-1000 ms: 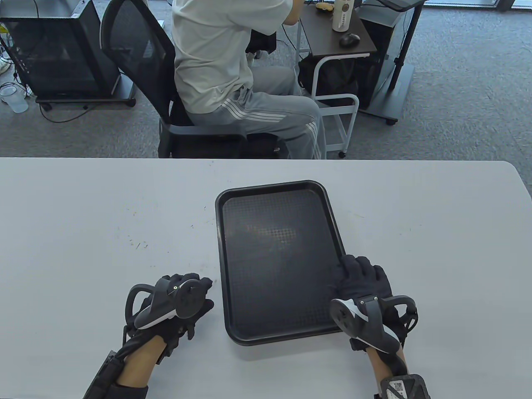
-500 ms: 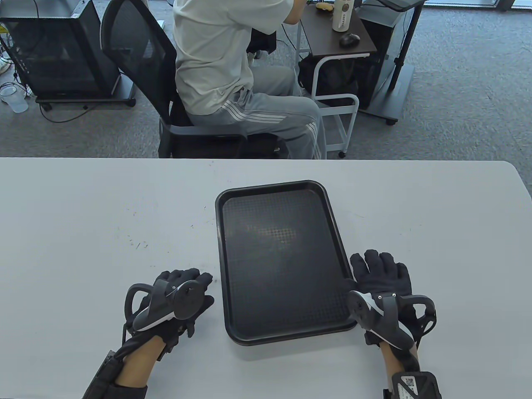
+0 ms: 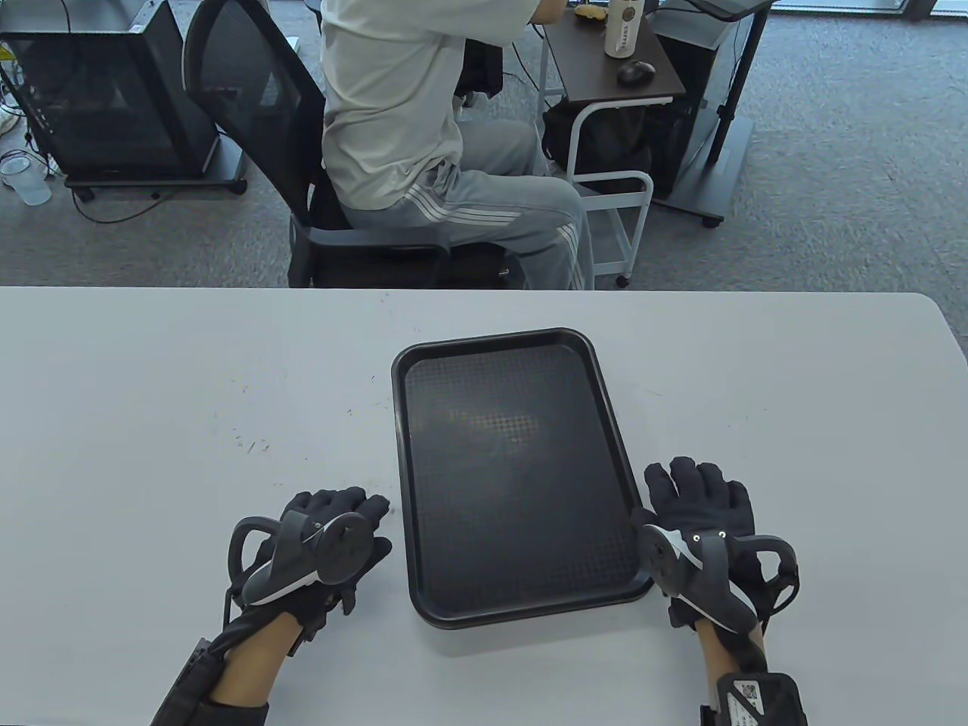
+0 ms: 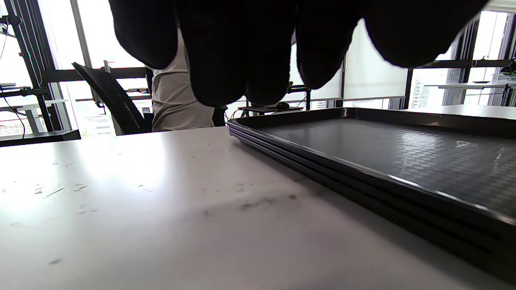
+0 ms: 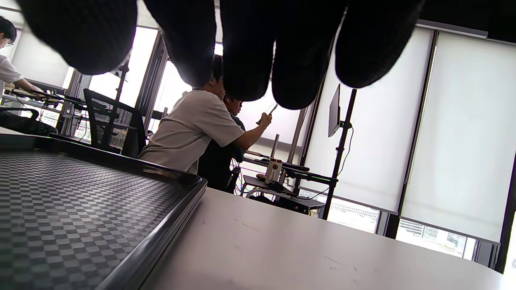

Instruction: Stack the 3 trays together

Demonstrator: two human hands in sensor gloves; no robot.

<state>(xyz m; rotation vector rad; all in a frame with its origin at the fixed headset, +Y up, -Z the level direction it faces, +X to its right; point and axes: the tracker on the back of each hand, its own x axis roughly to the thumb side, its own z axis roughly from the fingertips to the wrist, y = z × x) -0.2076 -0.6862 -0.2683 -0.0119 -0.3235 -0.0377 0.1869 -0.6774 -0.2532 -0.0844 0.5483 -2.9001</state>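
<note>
A stack of black textured trays [image 3: 514, 469] lies in the middle of the white table [image 3: 151, 378]. In the left wrist view the stack [image 4: 403, 161] shows three nested rims along its side. My left hand [image 3: 344, 522] rests on the table just left of the stack's near corner, fingers loosely bent, holding nothing. My right hand [image 3: 699, 491] lies flat on the table just right of the stack's near right edge, fingers spread, off the tray. The right wrist view shows the top tray [image 5: 80, 201] at the left and bare table beside it.
A person in a light shirt [image 3: 393, 113] sits on a black mesh chair [image 3: 249, 98] beyond the table's far edge. A small side desk with a cup and mouse [image 3: 616, 53] stands behind. Small dark specks [image 3: 253, 445] mark the table's left half.
My right hand has slid off the tray's right rim and moved right onto the table. My left hand has barely moved. The stack has stayed in place.
</note>
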